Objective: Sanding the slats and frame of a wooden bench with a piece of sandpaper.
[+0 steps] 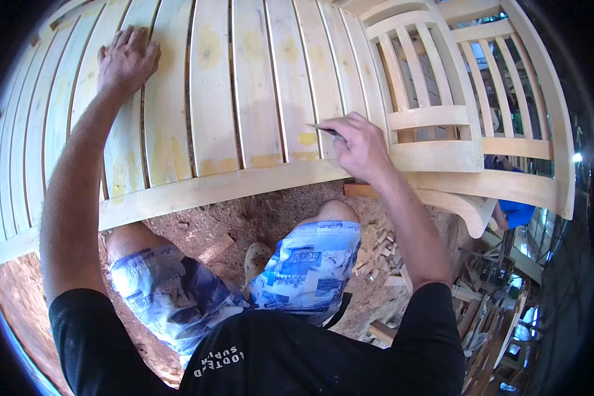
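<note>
Before me lies a slatted panel of pale wood (pixel 257 114), bordered on my side by a long rail (pixel 218 190). Yellowish patches, seemingly filler, mark many slats; a bright one (pixel 307 138) shows just left of my right hand (pixel 360 146). That hand grips a thin, flat tool (pixel 326 130), perhaps a small scraper or putty knife, whose tip points left over a slat. Most of the tool is hidden by my fingers. My left hand (pixel 128 62) rests on the slats farther away at the left, fingers somewhat apart, holding nothing.
Curved, slatted wooden frames (pixel 435 123) rise at the right end of the panel. Small wood offcuts (pixel 383 255) lie on the dusty ground below. Part of a person in blue (pixel 517 213) shows behind the frames. Lumber (pixel 490 326) is piled at the lower right.
</note>
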A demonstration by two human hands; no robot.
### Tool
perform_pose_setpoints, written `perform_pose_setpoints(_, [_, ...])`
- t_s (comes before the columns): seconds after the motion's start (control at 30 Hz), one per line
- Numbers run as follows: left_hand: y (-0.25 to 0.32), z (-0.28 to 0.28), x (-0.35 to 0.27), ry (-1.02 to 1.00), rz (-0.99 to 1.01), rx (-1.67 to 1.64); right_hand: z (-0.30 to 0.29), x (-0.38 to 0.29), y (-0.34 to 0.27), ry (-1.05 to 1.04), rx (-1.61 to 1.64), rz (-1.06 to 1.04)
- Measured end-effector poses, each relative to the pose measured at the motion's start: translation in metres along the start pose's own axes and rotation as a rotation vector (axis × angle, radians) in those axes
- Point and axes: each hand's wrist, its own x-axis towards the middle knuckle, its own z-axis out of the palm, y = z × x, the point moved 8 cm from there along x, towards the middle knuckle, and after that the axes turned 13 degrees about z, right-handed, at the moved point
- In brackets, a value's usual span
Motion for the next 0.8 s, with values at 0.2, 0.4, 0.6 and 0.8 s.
perform_pose_setpoints(0.2, [-0.001, 0.005, 0.002, 0.031, 0.032, 0.009, 0.031, -0.014, 0.001, -0.022, -0.079, -0.08])
perform_pose_setpoints(0.4, [-0.004, 0.0, 0.002, 0.014, -0.006, -0.01, -0.016, -0.039, 0.002, 0.061, 0.097, -0.019])
perform_pose_setpoints(0.6, [0.0, 0.004, -0.001, 0.012, 0.003, 0.017, -0.03, -0.041, 0.094, 0.053, 0.223, 0.491])
perform_pose_setpoints(0.8, [-0.003, 0.004, 0.001, 0.015, -0.007, -0.031, -0.04, -0.023, 0.105, -0.026, 0.252, 0.599])
